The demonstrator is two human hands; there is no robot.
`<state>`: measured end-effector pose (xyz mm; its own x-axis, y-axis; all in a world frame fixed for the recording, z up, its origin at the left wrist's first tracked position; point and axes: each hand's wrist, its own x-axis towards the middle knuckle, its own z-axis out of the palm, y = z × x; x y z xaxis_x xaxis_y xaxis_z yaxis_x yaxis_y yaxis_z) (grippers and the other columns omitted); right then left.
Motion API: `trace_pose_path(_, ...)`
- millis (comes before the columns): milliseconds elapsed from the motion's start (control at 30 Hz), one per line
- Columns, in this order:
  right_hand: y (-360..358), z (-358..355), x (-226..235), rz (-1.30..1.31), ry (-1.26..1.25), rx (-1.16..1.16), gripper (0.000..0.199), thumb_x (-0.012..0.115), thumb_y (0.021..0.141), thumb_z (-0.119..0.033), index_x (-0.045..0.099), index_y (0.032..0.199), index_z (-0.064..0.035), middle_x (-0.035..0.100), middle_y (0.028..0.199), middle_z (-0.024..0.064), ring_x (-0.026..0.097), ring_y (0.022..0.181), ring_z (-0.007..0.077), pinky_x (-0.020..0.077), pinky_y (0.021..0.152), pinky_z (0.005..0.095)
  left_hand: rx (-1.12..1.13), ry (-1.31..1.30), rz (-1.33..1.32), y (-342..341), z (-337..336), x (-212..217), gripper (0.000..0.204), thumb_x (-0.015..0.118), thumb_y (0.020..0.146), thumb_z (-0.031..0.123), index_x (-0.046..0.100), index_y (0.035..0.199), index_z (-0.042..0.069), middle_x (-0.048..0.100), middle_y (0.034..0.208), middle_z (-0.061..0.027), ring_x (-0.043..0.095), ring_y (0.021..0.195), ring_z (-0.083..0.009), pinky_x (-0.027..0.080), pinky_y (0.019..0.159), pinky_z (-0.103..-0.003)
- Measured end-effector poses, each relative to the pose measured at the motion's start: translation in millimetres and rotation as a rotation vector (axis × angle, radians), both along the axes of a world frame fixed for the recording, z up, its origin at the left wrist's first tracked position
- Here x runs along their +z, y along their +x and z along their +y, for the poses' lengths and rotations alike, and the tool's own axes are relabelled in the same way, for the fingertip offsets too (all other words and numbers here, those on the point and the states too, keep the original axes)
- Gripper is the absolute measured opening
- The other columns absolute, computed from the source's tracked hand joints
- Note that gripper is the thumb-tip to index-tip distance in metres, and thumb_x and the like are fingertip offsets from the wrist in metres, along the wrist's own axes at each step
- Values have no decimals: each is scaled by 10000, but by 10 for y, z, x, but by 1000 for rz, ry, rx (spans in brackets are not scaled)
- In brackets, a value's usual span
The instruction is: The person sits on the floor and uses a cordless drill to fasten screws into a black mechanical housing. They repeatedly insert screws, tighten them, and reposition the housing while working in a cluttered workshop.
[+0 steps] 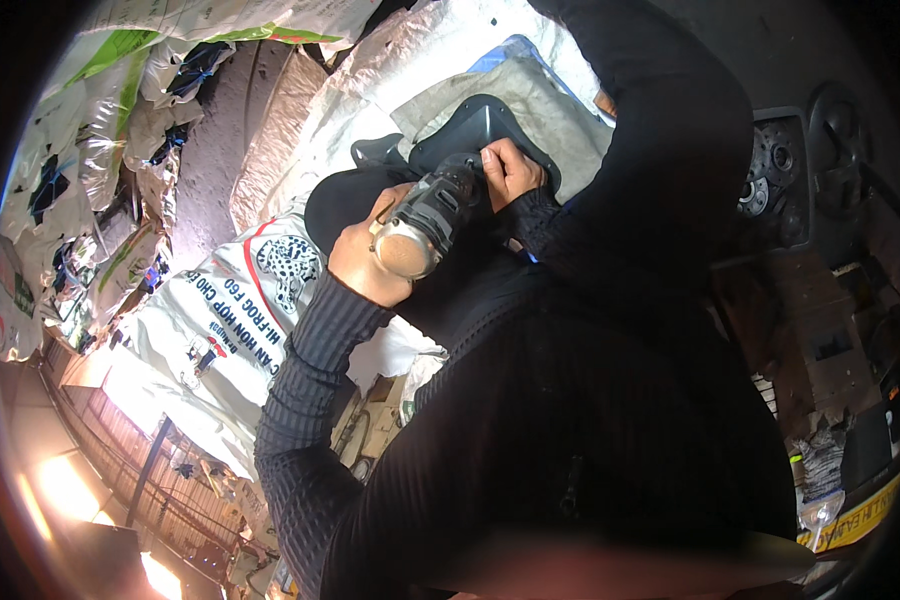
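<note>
My left hand (365, 260) is closed around a power tool (425, 225) that looks like a drill, with a dark grey body and a round tan rear end. The tool's front end points away from me, toward a glossy black moulded piece (485, 120) with small holes along its rim. My right hand (512, 172) rests against this black piece beside the tool's front, its fingers curled in. Whatever those fingers may pinch is hidden. A rounded black part (340, 205) lies just left of the tool; whether it joins the moulded piece I cannot tell.
Under the work lies a grey cloth (545, 110) over white sheeting. A white printed sack (230, 320) spreads to the left, with crumpled plastic bags (100, 150) beyond it. A dark case (780, 180) with round metal parts stands at the right.
</note>
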<state>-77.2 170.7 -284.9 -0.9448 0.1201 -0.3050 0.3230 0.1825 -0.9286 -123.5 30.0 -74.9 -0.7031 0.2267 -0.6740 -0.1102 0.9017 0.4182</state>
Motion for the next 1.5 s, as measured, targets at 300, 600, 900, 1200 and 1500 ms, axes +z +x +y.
trace_pose_path(300,72,-35,-183,81,66,0,209,585,902,-274,578,880,-66,596,698,140,614,657,304,458,606,389,177,127,133,285,-192,-40,528,784,713,155,562,1172,21,665,1048,-124,639,997,-227,482,870,-309)
trace_pose_path(600,160,780,-52,-247,-978,123,782,401,813,125,159,1493,-175,469,1312,177,584,1099,250,492,857,299,349,343,97,987,-241,495,414,781,748,140,614,1106,15,645,1016,-97,616,914,-205,489,820,-338)
trace_pose_path(900,237,766,1030,241,-714,622,946,244,692,180,-38,1514,-193,401,1405,221,516,1234,282,339,1070,377,144,430,233,1256,-150,582,330,746,797,83,609,1091,26,669,940,-46,638,852,-140,515,772,-290)
trace_pose_path(1200,221,708,1080,214,-755,701,980,227,651,189,-34,1514,-193,426,1398,212,504,1251,277,335,1075,372,155,390,140,1316,-238,592,302,736,807,96,620,1078,31,675,913,-44,641,851,-142,514,770,-288)
trace_pose_path(1500,71,827,1273,231,-441,962,1017,288,616,164,-34,1512,-194,443,1412,177,520,1233,279,369,1048,327,136,347,173,1287,-223,645,327,756,783,123,632,1078,56,675,896,-32,632,796,-139,511,747,-287)
